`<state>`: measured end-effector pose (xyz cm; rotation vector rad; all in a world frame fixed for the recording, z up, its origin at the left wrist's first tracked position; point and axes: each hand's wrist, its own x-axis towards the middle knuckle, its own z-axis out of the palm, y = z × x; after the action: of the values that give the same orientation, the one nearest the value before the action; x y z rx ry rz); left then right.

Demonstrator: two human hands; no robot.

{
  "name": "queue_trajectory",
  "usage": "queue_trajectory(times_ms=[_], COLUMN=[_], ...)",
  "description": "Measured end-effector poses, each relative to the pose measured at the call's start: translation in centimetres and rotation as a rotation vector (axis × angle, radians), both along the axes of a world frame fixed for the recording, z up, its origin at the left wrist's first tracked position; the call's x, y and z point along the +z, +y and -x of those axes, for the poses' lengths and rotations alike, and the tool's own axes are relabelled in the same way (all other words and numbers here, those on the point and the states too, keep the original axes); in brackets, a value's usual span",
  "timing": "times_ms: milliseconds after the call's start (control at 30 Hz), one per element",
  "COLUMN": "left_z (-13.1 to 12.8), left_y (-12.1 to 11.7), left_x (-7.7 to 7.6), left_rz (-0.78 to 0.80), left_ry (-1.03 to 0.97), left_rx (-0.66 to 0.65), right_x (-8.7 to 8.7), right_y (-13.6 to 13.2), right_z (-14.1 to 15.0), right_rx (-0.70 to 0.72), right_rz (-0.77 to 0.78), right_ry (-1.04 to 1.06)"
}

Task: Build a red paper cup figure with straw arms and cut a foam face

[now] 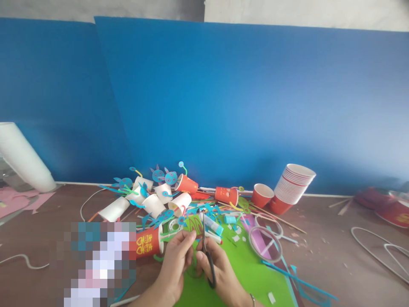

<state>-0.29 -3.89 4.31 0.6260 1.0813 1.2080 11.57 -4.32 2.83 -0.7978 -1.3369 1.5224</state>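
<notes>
My right hand grips black-handled scissors whose blades point up and away from me. My left hand pinches a small green paper piece just left of the blades. Both hands hover over a green paper sheet lying on the brown table. A red paper cup with gold characters lies on its side just left of my left hand.
A heap of white and red cups with blue paper cut-outs lies behind. A stack of red cups leans at the right, clear tape rolls nearby, a glue stick, white cable, blue board wall.
</notes>
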Motion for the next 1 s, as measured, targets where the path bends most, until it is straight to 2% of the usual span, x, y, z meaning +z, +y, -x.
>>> queue_trajectory(times_ms=[400,833,1000], left_z=[0.2,0.1,0.2], left_y=[0.2,0.3,0.4], left_x=[0.0,0.2,0.2], left_rz=[-0.015,-0.021,-0.092], left_ry=[0.072,0.042,0.091], left_rx=[0.011,-0.018,-0.004], right_x=[-0.8,-1.0,-1.0], right_y=[0.1,0.2,0.2], right_z=[-0.2,-0.2,-0.4], right_rx=[-0.015,-0.022,0.001], right_rz=[0.007,0.035,0.042], right_ry=[-0.050,-0.060,-0.072])
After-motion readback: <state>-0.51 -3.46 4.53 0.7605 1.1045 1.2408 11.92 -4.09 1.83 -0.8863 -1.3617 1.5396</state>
